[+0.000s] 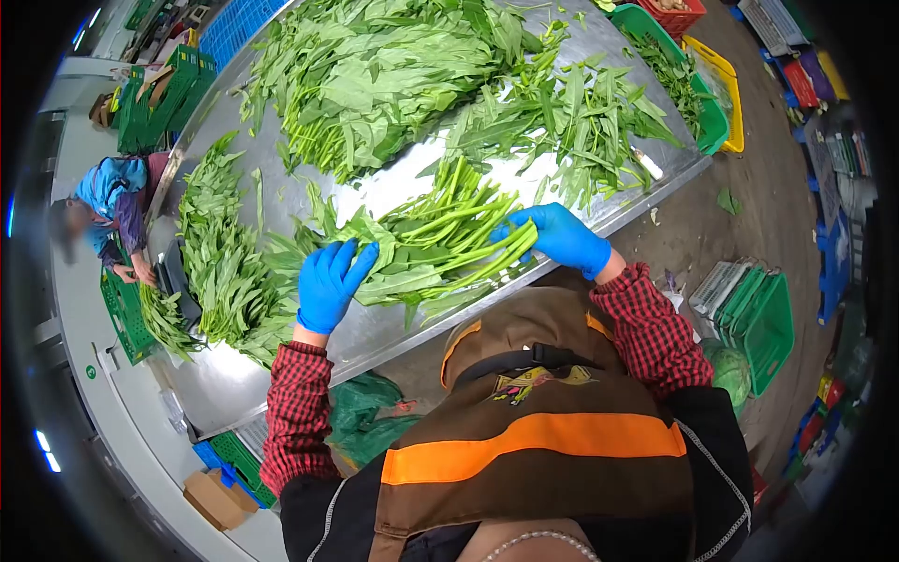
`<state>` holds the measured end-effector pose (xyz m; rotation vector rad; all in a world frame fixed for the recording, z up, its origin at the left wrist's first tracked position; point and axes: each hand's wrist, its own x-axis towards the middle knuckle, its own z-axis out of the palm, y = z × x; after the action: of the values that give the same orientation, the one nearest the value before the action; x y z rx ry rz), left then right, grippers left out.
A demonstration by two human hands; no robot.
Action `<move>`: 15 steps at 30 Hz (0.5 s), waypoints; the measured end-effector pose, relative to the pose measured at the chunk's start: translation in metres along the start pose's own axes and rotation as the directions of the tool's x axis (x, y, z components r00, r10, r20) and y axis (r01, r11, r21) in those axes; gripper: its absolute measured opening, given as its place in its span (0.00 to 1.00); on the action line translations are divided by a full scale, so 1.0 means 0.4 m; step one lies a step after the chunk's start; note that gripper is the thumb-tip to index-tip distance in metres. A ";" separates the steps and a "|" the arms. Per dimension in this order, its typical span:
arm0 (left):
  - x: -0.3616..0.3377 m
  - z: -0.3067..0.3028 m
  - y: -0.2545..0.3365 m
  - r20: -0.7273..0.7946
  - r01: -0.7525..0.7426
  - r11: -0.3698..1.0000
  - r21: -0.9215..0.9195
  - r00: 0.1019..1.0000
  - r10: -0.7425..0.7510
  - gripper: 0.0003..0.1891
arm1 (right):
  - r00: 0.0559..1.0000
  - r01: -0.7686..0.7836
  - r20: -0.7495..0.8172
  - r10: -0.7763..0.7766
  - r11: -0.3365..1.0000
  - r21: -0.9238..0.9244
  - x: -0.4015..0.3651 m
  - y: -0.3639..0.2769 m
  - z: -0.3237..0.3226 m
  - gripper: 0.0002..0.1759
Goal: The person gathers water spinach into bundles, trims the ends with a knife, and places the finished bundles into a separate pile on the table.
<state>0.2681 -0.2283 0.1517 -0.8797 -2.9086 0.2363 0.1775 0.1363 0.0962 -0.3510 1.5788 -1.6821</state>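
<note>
A bunch of long-stemmed leafy greens, which look like water spinach (pixel 421 248), lies low over the near edge of the metal table, stems to the right. My right hand (pixel 562 242), in a blue glove, is closed round the stem ends. At the leafy end, my left hand (pixel 330 283), also blue-gloved, curls its fingers over the leaves; its palm side is hidden. Beyond my hands is a large heap of the same greens (pixel 384 94). A looser pile (pixel 599 122) lies to the right, and a row of bunches (pixel 220 253) to the left.
The metal table (pixel 375 348) has its edge just before me. At the left end, another person (pixel 117 197) handles greens beside a dark device. Green crates (pixel 768 328) stand at the right; a green basket (pixel 709 108) holds more greens. A green bag (pixel 365 417) lies below the table.
</note>
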 end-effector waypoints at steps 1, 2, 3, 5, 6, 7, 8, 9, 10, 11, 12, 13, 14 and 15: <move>-0.005 0.006 -0.009 -0.030 -0.011 1.000 0.006 0.999 0.011 0.32 | 0.997 -0.073 0.020 0.072 0.996 0.057 -0.009 0.003 -0.007 0.10; -0.010 0.010 -0.015 -0.061 -0.021 1.000 0.012 0.998 0.022 0.32 | 0.997 -0.077 0.021 0.076 0.996 0.056 -0.018 0.012 -0.032 0.10; -0.012 0.005 -0.020 -0.076 -0.020 1.000 0.013 0.997 0.021 0.31 | 0.985 -0.095 -0.142 0.101 0.994 0.050 -0.027 0.015 -0.064 0.11; -0.017 0.000 -0.026 -0.087 -0.021 1.000 0.020 0.996 0.023 0.31 | 0.946 -0.115 -0.299 0.124 0.992 0.046 -0.029 0.026 -0.091 0.11; -0.016 -0.002 -0.030 -0.099 -0.025 0.999 0.031 0.995 0.028 0.31 | 0.937 0.030 -0.348 -0.039 0.999 -0.030 -0.026 0.011 -0.093 0.11; -0.010 -0.010 -0.029 -0.108 -0.033 0.998 0.044 0.993 0.038 0.31 | 0.902 0.170 -0.383 -0.199 0.979 -0.108 -0.027 -0.005 -0.092 0.11; -0.010 -0.016 -0.024 -0.100 -0.037 0.999 0.040 0.994 0.041 0.31 | 0.903 0.165 -0.385 -0.191 0.981 -0.101 -0.025 -0.018 -0.076 0.11; -0.003 -0.019 -0.023 -0.110 -0.055 0.997 0.050 0.992 0.060 0.31 | 0.883 0.253 -0.318 -0.346 0.920 -0.300 -0.006 -0.057 -0.045 0.11; 0.010 -0.018 -0.025 -0.125 -0.073 0.995 0.062 0.989 0.080 0.31 | 0.846 0.335 -0.221 -0.485 0.807 -0.486 0.016 -0.085 -0.022 0.11; 0.016 -0.016 -0.025 -0.125 -0.084 0.995 0.057 0.988 0.091 0.31 | 0.823 0.373 -0.162 -0.544 0.733 -0.569 0.043 -0.087 -0.014 0.11; 0.023 -0.018 -0.026 -0.126 -0.091 0.994 0.059 0.987 0.098 0.31 | 0.799 0.406 -0.097 -0.594 0.651 -0.642 0.072 -0.086 -0.010 0.12; 0.029 -0.023 -0.024 -0.126 -0.112 0.992 0.063 0.985 0.119 0.31 | 0.835 0.377 -0.056 -0.548 0.642 -0.667 0.087 -0.103 -0.006 0.16; 0.033 -0.029 -0.020 -0.124 -0.129 0.989 0.066 0.983 0.137 0.31 | 0.835 0.377 -0.056 -0.548 0.644 -0.666 0.101 -0.111 0.000 0.16; 0.036 -0.033 -0.017 -0.127 -0.137 0.988 0.071 0.981 0.145 0.31 | 0.970 0.183 0.027 -0.243 0.650 -0.738 0.113 -0.115 0.007 0.18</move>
<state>0.2543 -0.2241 0.1666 -1.0503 -2.7064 0.2662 0.1338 0.0990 0.1260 -0.9273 2.3175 -1.1261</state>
